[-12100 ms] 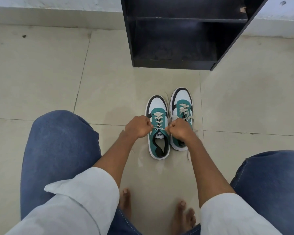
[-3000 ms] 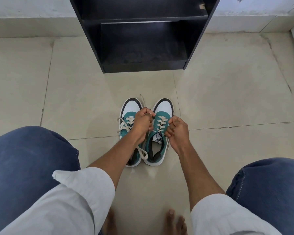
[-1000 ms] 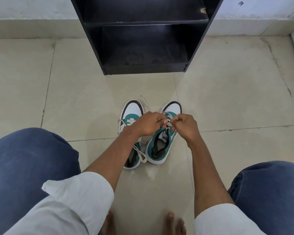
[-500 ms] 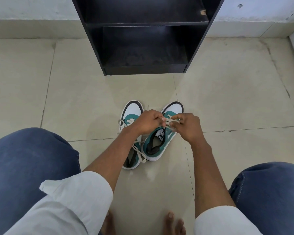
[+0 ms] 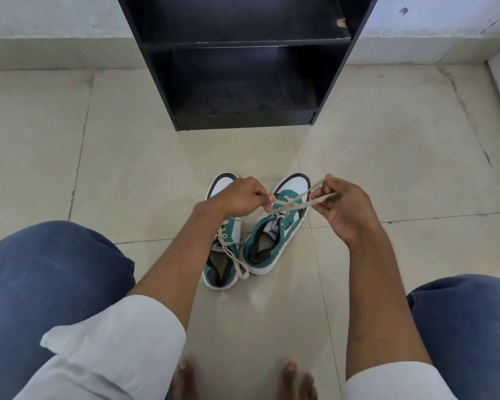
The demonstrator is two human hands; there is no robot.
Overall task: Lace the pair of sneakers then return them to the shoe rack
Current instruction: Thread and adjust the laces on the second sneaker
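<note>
Teal, white and black, the two sneakers sit side by side on the pale tiled floor (image 5: 387, 157), just near of the black shoe rack (image 5: 243, 82) that stands at the far side against the wall. The right sneaker (image 5: 274, 235) is tilted, its toe angled to the far right and its heel touching the left sneaker (image 5: 221, 264), whose cream lace (image 5: 234, 255) trails loose over its collar. The left hand (image 5: 237, 197) is clenched, its grip pinching one end of the right sneaker's lace (image 5: 293, 202). The right hand (image 5: 344, 209) pinches the other end, a loop of it standing above the fingers. Both ends are drawn taut and cross over the tongue. Denim-covered knees and bare toes frame the near edge.
</note>
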